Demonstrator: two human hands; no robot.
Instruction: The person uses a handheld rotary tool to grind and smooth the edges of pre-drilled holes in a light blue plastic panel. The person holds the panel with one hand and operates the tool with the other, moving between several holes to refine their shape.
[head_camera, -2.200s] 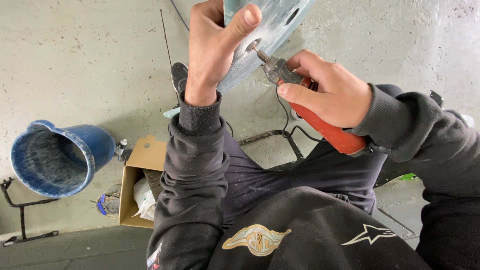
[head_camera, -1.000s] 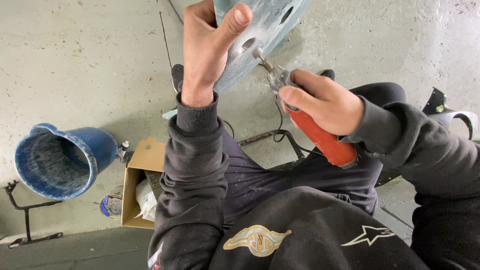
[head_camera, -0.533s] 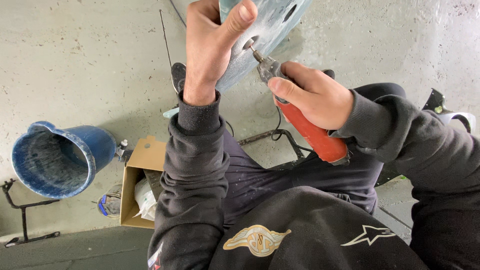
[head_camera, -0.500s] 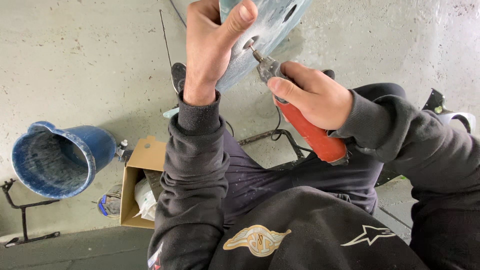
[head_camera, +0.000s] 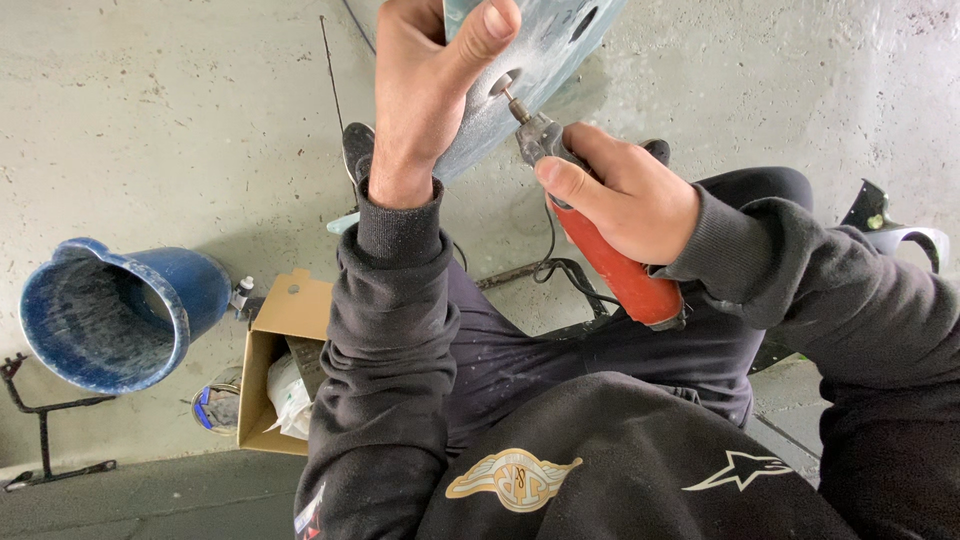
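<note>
My left hand (head_camera: 425, 85) grips the edge of a pale grey-blue metal panel (head_camera: 545, 45) with round holes, thumb pressed on its face near one hole. My right hand (head_camera: 625, 195) is closed around a red-handled rotary tool (head_camera: 610, 265). The tool's thin metal tip sits in the hole (head_camera: 505, 82) beside my left thumb. The panel's upper part runs out of the frame at the top. I sit above a concrete floor in dark sleeves and trousers.
A blue bucket (head_camera: 105, 315) lies on its side at the left. An open cardboard box (head_camera: 280, 345) with bags inside stands beside my left leg. A black metal bracket (head_camera: 45, 420) lies at the lower left; a dark cable (head_camera: 555, 270) trails under the tool.
My right hand has shifted left and upward, bringing the tool tip from the panel's edge into the hole by my thumb. The left hand kept its hold on the panel.
</note>
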